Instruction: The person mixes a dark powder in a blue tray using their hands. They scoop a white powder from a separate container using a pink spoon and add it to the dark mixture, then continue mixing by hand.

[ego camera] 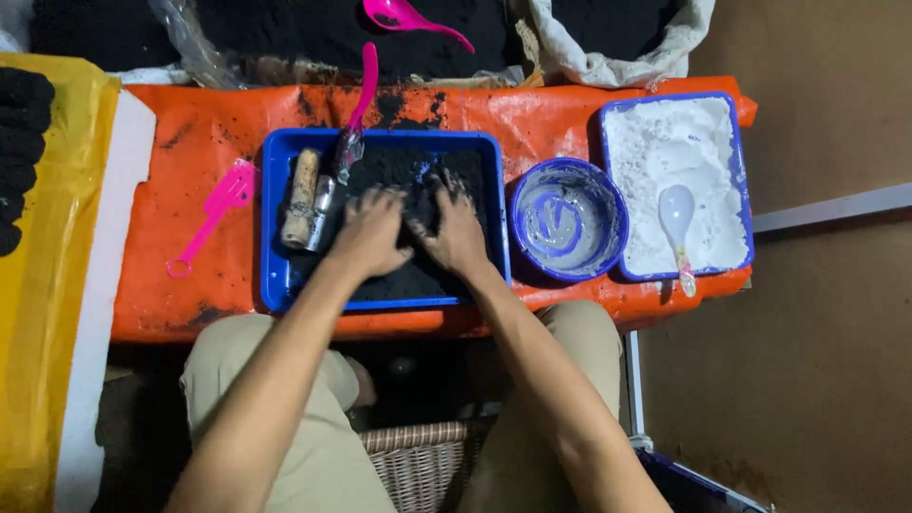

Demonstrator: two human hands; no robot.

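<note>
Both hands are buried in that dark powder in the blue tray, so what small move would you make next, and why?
Probably draw the left hand and right hand together, gathering the loose black powder into one heap. Both palms lie flat on it, side by side, fingers spread, and the powder is strewn across the blue rectangular plastic tray, with some spilled on the orange plastic sheet behind.

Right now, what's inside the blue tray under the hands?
The blue tray holds black powder, a cork-like cylinder and a metal tube. Left hand and right hand press into it, hiding whatever lies beneath.
</note>
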